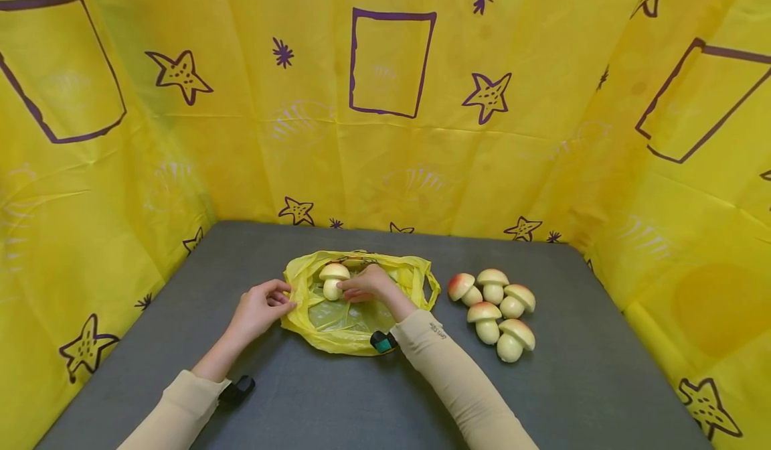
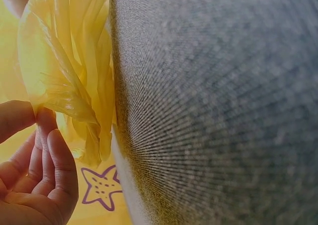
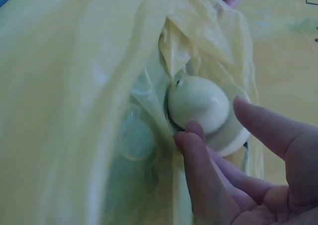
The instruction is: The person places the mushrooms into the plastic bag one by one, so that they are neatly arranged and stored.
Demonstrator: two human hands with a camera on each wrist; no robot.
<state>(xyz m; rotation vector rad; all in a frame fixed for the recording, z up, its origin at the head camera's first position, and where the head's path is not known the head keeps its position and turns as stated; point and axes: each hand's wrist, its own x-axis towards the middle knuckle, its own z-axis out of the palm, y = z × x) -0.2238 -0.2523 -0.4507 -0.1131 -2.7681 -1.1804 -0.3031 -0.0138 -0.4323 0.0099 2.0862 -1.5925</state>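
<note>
Inside the yellow plastic bag (image 1: 337, 345), the toy mushroom (image 1: 332, 281), cap far, stem near, lies just left of the nearer right hand (image 1: 369, 282), whose half-spread fingers meet it, grip unclear; the left hand (image 1: 261, 308) pinches the bag's left rim.

Bag (image 1: 337, 344): yellow. Mushrooms (image 1: 483, 312), right: cream, caps tinged red. Table (image 1: 301, 396): dark grey. Far curtain (image 1: 385, 145): yellow, purple-outlined starfish.

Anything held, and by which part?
Left hand pinches the yellow bag by its left edge; right hand touches a mushroom at the stem, grip unclear.
</note>
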